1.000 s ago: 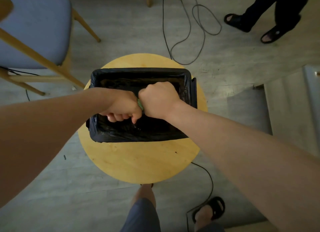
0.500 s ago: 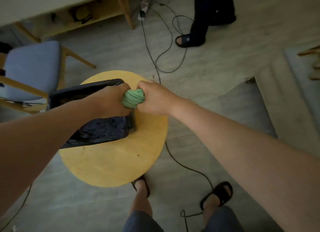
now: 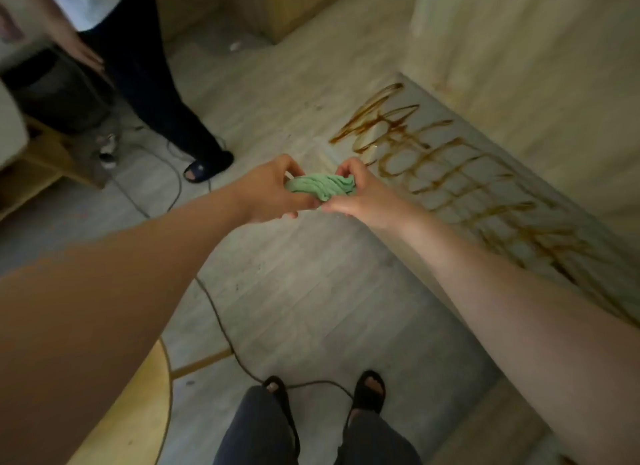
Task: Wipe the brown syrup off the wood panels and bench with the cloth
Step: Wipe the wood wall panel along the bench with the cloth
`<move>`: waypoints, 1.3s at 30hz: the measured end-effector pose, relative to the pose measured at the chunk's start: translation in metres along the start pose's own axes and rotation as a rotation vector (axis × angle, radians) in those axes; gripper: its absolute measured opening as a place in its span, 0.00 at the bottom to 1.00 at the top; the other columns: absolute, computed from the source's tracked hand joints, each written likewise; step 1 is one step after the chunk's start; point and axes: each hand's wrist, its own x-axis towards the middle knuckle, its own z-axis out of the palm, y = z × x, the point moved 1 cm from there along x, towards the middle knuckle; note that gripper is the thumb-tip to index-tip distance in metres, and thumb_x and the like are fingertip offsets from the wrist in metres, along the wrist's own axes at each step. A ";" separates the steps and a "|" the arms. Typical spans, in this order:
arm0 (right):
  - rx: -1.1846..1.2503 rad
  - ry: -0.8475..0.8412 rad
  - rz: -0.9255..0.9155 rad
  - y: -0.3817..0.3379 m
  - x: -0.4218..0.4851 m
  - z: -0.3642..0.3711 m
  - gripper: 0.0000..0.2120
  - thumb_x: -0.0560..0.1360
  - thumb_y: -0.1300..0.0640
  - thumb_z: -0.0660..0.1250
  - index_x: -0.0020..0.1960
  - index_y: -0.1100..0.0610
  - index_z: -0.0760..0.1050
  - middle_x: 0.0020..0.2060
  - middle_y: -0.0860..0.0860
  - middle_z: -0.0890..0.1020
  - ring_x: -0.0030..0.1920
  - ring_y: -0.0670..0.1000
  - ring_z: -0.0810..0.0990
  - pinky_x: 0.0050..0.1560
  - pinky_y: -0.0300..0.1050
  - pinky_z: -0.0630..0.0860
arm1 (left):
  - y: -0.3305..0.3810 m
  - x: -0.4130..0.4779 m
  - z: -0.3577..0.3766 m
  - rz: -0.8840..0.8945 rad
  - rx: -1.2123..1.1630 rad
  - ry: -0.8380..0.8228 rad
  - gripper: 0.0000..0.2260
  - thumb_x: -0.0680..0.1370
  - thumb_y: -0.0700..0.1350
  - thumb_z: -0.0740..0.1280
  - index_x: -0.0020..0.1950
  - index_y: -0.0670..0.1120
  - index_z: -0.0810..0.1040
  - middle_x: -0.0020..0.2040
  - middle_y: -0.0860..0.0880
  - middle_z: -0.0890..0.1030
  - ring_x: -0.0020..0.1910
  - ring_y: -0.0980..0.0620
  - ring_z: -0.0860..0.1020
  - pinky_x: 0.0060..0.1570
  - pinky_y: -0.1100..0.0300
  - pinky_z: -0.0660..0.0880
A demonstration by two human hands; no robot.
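A twisted green cloth (image 3: 320, 185) hangs in the air between both hands, over the floor. My left hand (image 3: 266, 190) grips its left end and my right hand (image 3: 360, 194) pinches its right end. Just to the right lies the pale bench top (image 3: 408, 135), covered with looping lines of brown syrup (image 3: 450, 177) that run down its length toward the lower right. Behind the bench rise light wood panels (image 3: 519, 66); a few brown drips show near their base.
Another person (image 3: 145, 76) in dark trousers and a sandal stands at the upper left beside a dark bin. A cable (image 3: 221, 326) snakes over the grey floor. The round wooden table's edge (image 3: 152, 412) is at the lower left. My sandalled feet (image 3: 325, 392) are below.
My view has swung right, from the lined bin on the round table to the syrup-streaked bench. Both hands carried the wrung cloth along, and it now stretches longer between them.
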 end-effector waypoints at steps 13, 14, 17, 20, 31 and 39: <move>0.175 0.504 0.149 0.005 0.037 -0.171 0.22 0.79 0.30 0.58 0.59 0.43 0.80 0.48 0.46 0.86 0.49 0.48 0.85 0.58 0.55 0.81 | 0.170 0.194 -0.028 0.140 -0.344 -0.157 0.12 0.84 0.55 0.64 0.61 0.49 0.81 0.55 0.47 0.85 0.52 0.48 0.85 0.54 0.51 0.84; 0.210 0.537 0.151 -0.003 0.056 -0.178 0.24 0.76 0.26 0.61 0.61 0.41 0.78 0.51 0.45 0.86 0.51 0.48 0.86 0.59 0.57 0.82 | 0.180 0.212 -0.040 0.130 -0.409 -0.208 0.12 0.85 0.54 0.64 0.59 0.49 0.81 0.55 0.47 0.85 0.51 0.49 0.85 0.53 0.52 0.84; 0.277 0.593 0.152 -0.025 0.093 -0.187 0.29 0.72 0.28 0.70 0.67 0.42 0.73 0.57 0.43 0.85 0.54 0.45 0.86 0.57 0.51 0.83 | 0.197 0.248 -0.066 0.081 -0.586 -0.293 0.10 0.86 0.51 0.62 0.55 0.48 0.81 0.54 0.45 0.85 0.50 0.48 0.86 0.47 0.55 0.84; 0.307 0.677 0.172 -0.054 0.124 -0.197 0.15 0.80 0.41 0.69 0.64 0.46 0.78 0.49 0.40 0.87 0.47 0.40 0.85 0.47 0.39 0.81 | 0.211 0.290 -0.089 0.047 -0.641 -0.341 0.20 0.85 0.58 0.61 0.61 0.42 0.80 0.57 0.42 0.85 0.53 0.44 0.85 0.54 0.49 0.83; 1.171 1.105 0.044 -0.073 0.165 -0.300 0.16 0.83 0.56 0.64 0.68 0.61 0.77 0.61 0.59 0.84 0.61 0.58 0.84 0.62 0.57 0.81 | 0.283 0.399 -0.133 0.197 -0.460 -0.801 0.17 0.83 0.42 0.68 0.71 0.41 0.75 0.62 0.43 0.84 0.61 0.43 0.83 0.65 0.46 0.77; 1.147 1.213 0.263 -0.009 0.186 -0.360 0.23 0.80 0.46 0.69 0.69 0.59 0.76 0.61 0.57 0.84 0.56 0.59 0.86 0.55 0.63 0.83 | 0.347 0.442 -0.135 0.102 -0.499 -0.675 0.15 0.86 0.50 0.62 0.68 0.45 0.77 0.62 0.45 0.84 0.61 0.44 0.83 0.59 0.45 0.80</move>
